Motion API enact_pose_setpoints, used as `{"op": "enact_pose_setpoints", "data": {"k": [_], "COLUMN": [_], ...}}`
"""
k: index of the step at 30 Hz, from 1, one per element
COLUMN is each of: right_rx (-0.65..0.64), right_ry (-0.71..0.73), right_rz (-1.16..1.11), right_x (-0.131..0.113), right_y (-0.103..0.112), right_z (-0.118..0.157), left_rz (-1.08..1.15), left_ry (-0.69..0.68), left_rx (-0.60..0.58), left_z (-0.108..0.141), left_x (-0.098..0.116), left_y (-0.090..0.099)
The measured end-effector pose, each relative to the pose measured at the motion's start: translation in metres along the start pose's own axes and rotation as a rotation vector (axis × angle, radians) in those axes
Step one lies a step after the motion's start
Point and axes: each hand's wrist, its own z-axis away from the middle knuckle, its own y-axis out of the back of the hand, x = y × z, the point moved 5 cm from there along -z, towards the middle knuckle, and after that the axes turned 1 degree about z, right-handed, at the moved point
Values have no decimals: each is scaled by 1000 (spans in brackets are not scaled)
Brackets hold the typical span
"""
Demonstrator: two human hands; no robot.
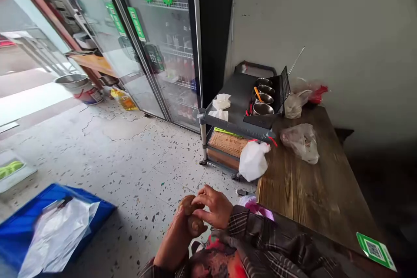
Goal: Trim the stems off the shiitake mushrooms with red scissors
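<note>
Both hands meet low in the middle of the head view. My left hand (182, 221) is curled round a brown, rounded item (188, 205), possibly a root vegetable, whose exact kind I cannot make out. Above and to the right of it, my right hand (213, 206) reaches across with bent fingers, thumb and fingertips touching the same item. A second rounded brown shape shows just below the fingertips. Dark plaid sleeves cover both forearms. Under the hands, something red and dark lies near my lap, partly hidden by the arms.
A blue crate (97, 197) with a white plastic bag (61, 234) is at the lower left. A grey cart (234, 89) holds metal cups (263, 109). The wooden table (312, 191) stands right, bearing a clear bag (301, 141). Behind are glass-door fridges (156, 21).
</note>
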Motion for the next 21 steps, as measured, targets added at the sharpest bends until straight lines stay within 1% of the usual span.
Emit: {"op": "enact_pose_setpoints", "data": {"k": [1, 2, 4, 6, 8, 9, 10, 11, 12, 13, 15, 18, 21], "right_rx": [-7, 9, 104, 231, 325, 348, 352, 344, 324, 299, 239, 168, 149], "right_ry": [7, -15, -119, -270, -429, -505, -575, -634, -683, -726, -794, -885, -964], "right_rz": [42, 79, 157, 274, 401, 458, 507, 550, 588, 622, 678, 738, 758], "right_x": [6, 16, 51, 100, 154, 180, 204, 225, 243, 259, 281, 300, 308], "right_y": [16, 37, 93, 160, 223, 249, 269, 283, 292, 297, 296, 287, 281], "right_z": [-12, -25, -51, -77, -103, -117, -131, -145, -158, -171, -192, -210, -216], "left_rz": [-23, -49, -102, -136, -148, -149, -150, -154, -159, -165, -183, -210, -236], "left_ry": [17, 26, 39, 44, 38, 36, 38, 41, 39, 35, 11, -28, -37], "left_rx": [21, 41, 40, 24, 45, 66, 87, 97, 97, 83, 53, 34, 16], "left_z": [-9, -19, -39, -61, -85, -97, -110, -122, -135, -147, -170, -198, -217], "left_x": [9, 18, 38, 59, 79, 89, 98, 106, 115, 123, 137, 154, 162], "left_y": [2, 4, 5, 3, -3, -6, -11, -17, -23, -30, -45, -62, -74]}}
